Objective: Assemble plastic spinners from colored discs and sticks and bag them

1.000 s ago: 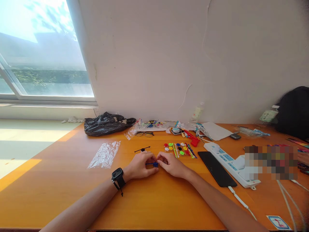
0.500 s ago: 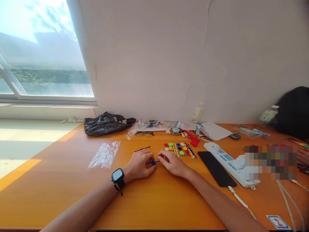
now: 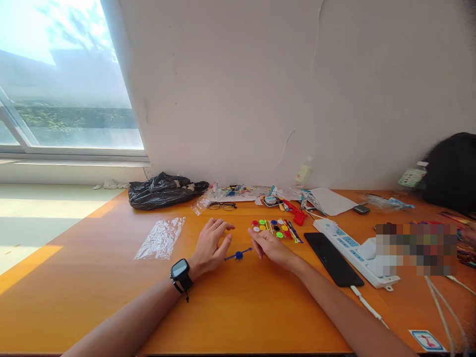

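Note:
A blue plastic disc (image 3: 239, 256) with a thin blue stick running through it rests on the wooden table (image 3: 238, 307), between my two hands. My left hand (image 3: 211, 245) lies to its left, fingers and thumb apart, the thumb close to the stick's left end. On the other side is my right hand (image 3: 273, 248), its thumb stretched out and its fingers loosely bent, with nothing visible in it; the stick's right end is near these fingers. Several coloured discs (image 3: 276, 228) and thin sticks (image 3: 295, 232) lie just beyond my right hand.
A clear plastic wrapper (image 3: 159, 239) and a black bag (image 3: 163, 192) are on the left. Glasses (image 3: 223, 205) and a red toy gun (image 3: 297, 214) lie farther back. To the right are a black phone (image 3: 332, 260), a white power strip (image 3: 372, 270) and another person's hand (image 3: 469, 235).
Both hands have let go of the blue disc and stick and moved apart. The piece now lies on the table, and the black stick behind my left hand is hidden.

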A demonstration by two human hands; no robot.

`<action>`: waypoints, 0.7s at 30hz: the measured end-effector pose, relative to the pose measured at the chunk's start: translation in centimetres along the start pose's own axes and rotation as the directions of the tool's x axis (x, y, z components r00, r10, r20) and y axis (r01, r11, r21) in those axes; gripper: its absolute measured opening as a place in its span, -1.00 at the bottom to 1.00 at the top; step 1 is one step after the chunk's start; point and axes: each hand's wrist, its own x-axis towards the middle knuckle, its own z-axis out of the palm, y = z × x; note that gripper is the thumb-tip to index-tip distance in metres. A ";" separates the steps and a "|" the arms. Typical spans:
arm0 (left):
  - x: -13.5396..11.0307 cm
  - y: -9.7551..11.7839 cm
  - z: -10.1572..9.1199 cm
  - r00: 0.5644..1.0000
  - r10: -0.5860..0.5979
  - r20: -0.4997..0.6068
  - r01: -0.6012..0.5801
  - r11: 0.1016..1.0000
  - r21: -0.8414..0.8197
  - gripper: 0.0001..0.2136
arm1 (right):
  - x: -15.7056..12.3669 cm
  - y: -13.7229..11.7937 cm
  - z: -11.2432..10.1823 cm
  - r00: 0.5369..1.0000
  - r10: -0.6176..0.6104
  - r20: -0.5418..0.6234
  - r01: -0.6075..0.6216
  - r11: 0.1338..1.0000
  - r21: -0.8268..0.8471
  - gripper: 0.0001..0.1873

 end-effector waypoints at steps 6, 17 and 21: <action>0.0 0.3 0.0 0.998 0.034 0.047 -0.034 0.999 -0.011 -0.77 | 0.5 0.9 -0.6 0.995 -0.002 -0.102 0.014 0.993 0.115 -0.18; -0.4 -0.7 1.2 0.966 0.183 0.185 -0.181 0.983 -0.027 -0.90 | 1.0 2.0 -0.5 0.988 -0.014 -0.157 0.030 0.994 0.101 -0.19; -0.3 -0.5 1.2 0.954 0.184 0.236 -0.184 0.983 -0.023 -0.91 | 1.1 2.2 -0.5 0.985 -0.012 -0.171 0.022 0.998 0.057 -0.18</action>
